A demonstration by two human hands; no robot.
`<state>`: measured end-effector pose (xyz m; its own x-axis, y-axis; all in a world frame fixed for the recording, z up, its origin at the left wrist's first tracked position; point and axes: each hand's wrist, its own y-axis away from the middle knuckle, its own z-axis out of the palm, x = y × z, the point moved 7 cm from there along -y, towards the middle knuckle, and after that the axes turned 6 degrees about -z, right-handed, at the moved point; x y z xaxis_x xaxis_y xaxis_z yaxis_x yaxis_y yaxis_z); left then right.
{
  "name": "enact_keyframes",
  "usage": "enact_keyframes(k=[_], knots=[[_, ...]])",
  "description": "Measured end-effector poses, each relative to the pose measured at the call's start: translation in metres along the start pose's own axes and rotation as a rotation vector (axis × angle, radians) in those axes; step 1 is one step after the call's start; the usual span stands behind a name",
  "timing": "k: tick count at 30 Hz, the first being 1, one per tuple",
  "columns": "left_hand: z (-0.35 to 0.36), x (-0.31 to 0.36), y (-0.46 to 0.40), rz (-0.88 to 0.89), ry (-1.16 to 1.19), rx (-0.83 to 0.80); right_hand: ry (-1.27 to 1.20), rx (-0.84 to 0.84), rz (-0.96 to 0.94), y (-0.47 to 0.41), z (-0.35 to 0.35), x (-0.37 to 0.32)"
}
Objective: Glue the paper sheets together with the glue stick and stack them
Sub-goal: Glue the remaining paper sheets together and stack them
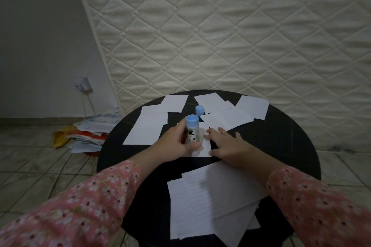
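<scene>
While the left hand grips the glue stick upright, long axis vertical, over the small sheet at the table's centre, the right hand presses that sheet's right edge with relaxed, spread fingers; the near stack lies toward the near edge.

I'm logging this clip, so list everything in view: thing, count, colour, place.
Table: one, black, round, centre.
Glue stick: one, blue end up, upright in the left hand.
Cap: one, blue, on the table behind the stick.
Small sheet: one, white, under both hands.
Loose sheets: several, white, spread over the far half.
Stack: one overlapping pile, white, near edge.
Mattress: one, cream, quilted, behind.
Floor papers: one heap, left.
Socket: one, white, wall.
Left hand: grips the stick.
Right hand: fingers flat on the small sheet.
</scene>
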<state>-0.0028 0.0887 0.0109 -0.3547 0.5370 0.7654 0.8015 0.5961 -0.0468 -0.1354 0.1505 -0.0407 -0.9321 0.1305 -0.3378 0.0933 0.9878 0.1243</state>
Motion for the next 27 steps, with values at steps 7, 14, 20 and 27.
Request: enact_keyframes(k=[7,14,20,27], knots=[[-0.017,-0.014,0.007,-0.047,0.017,0.013,-0.041,0.008,0.007,-0.002,-0.001,-0.001],[-0.03,-0.029,0.012,-0.087,-0.021,0.059,-0.025,0.006,0.009,-0.001,-0.004,-0.004],[-0.04,-0.039,0.016,-0.109,0.078,0.112,0.002,0.014,-0.01,0.004,-0.008,-0.009],[-0.079,-0.054,0.018,-0.208,0.639,0.597,0.152,0.047,-0.089,0.008,-0.013,-0.014]])
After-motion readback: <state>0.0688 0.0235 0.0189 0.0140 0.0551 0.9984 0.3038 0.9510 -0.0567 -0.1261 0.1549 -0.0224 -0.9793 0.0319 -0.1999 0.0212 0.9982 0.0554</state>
